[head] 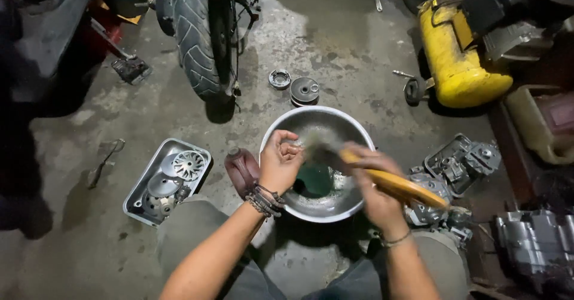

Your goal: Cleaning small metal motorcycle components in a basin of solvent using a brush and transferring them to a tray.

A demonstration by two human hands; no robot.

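A: State your hand positions.

B: Your left hand (280, 161) is closed around a small metal part, held over the steel bowl (350, 131). Your right hand (372, 186) grips a yellow-handled brush (391, 183); its bristles, blurred, meet the part.

A: Surroundings?

B: Bowl sits on the concrete floor between your knees, green liquid inside. A tray of gears (164, 180) lies left; a tyre (197, 31) stands beyond.
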